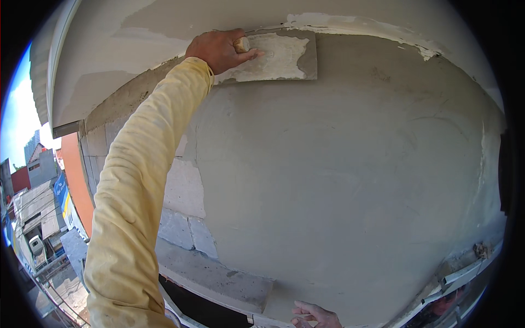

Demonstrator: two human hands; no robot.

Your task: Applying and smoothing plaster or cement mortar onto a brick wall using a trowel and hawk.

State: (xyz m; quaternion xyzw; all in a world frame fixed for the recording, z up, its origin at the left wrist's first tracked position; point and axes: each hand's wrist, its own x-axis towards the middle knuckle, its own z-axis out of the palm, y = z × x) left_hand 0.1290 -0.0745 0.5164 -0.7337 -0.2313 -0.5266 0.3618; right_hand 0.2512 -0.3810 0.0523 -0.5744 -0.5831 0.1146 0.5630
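High on the wall, my left hand (pixel 217 50) is closed around the handle of a rectangular plastering trowel (pixel 279 54). The end of its rounded, light handle shows beside my thumb. Pale plaster coats most of the blade's back, and the blade lies against the top of the grey plastered wall (pixel 339 164), just under the ceiling edge. Low in view, my right hand (pixel 317 315) is near the bottom of the wall. Its fingers are apart and hold nothing visible; the lower frame edge cuts it off.
Bare pale blocks (pixel 183 188) show left of the plaster. A sloping ceiling (pixel 164 33) runs along the top, with ragged plaster at the joint. Below lie a ledge (pixel 219 279) and a dark gap. Rooftops and metal railings (pixel 54 273) appear far down at left.
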